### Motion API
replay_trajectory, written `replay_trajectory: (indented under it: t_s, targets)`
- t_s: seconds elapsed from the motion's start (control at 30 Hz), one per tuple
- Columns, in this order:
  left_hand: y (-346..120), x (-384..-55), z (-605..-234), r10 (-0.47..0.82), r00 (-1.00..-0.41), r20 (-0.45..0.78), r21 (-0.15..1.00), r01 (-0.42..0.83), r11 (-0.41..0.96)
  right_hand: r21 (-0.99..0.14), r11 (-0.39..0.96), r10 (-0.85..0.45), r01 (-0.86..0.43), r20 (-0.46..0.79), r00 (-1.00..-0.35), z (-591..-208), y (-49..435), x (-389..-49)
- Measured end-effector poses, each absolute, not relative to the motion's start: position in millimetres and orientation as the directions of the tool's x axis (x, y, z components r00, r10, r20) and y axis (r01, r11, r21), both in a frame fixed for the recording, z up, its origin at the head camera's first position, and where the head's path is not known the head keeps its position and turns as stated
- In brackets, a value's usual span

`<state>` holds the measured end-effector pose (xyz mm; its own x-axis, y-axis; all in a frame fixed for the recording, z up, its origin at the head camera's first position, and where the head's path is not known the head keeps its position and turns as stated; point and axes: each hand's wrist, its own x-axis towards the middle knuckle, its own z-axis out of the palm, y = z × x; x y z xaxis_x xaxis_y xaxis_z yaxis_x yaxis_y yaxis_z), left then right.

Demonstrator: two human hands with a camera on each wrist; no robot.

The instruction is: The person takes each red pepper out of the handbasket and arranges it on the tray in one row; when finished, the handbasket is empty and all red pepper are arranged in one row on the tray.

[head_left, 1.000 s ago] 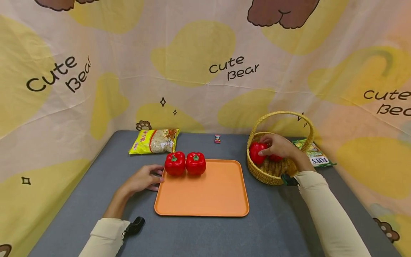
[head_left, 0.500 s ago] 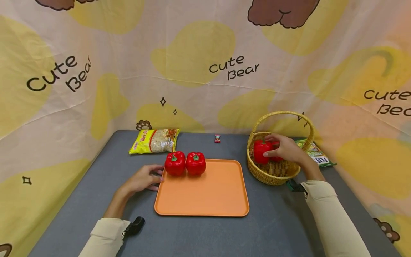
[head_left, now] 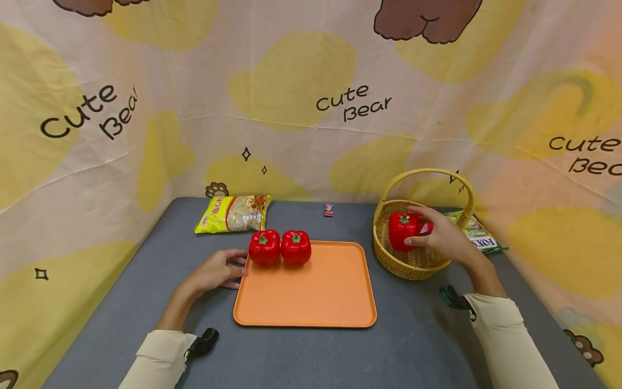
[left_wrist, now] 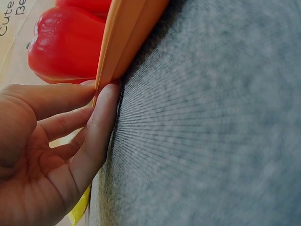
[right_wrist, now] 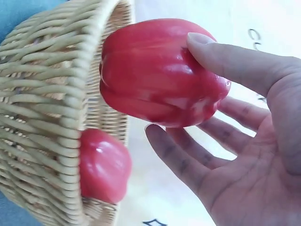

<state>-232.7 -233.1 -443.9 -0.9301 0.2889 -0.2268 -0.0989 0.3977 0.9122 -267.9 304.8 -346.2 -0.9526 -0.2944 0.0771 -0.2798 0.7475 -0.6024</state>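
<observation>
My right hand (head_left: 444, 236) holds a red bell pepper (head_left: 401, 232), thumb on one side and fingers on the other, over the mouth of a woven basket (head_left: 407, 272). A second red bell pepper (right_wrist: 104, 165) lies inside the basket, partly behind its rim in the right wrist view. My left hand (head_left: 221, 270) pinches the left rim of an orange tray (head_left: 306, 297); thumb and fingers meet at that edge in the left wrist view. Two more red bell peppers (head_left: 280, 248) stand side by side in the tray's back left corner, green stems up.
A yellow food bag (head_left: 234, 214) lies behind the tray at left. One small wrapped candy (head_left: 329, 210) sits at the table's back edge. Behind the basket at right is a green packet marked FOX'S (head_left: 481, 237). The basket's tall handle (head_left: 427, 170) arches above it.
The right hand has shifted rightward and slightly towards me with the bell pepper, whose stem now shows on top. My left hand and the tray stay where they were.
</observation>
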Motion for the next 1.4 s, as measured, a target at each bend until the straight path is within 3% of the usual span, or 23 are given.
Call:
replay_trajectory:
  t_s: [0.17,0.7,1.4]
  targets:
    - [-233.2,-232.3,-443.8,0.289,-0.93,-0.227,0.91,-0.097,0.404,-0.624,0.73,-0.277,-0.28,0.104,-0.955,-339.0,302.1,-254.8]
    - [-233.6,-232.4,-443.7,0.284,-0.932,-0.225,0.912,-0.099,0.398,-0.619,0.645,-0.38,-0.448,0.249,-0.891,-340.8,261.2,-242.6]
    - [-234.9,-233.1,-445.0,0.304,-0.928,-0.214,0.923,-0.09,0.374,-0.692,0.583,-0.445,-0.427,0.168,-0.88,-375.4,196.5,-254.2]
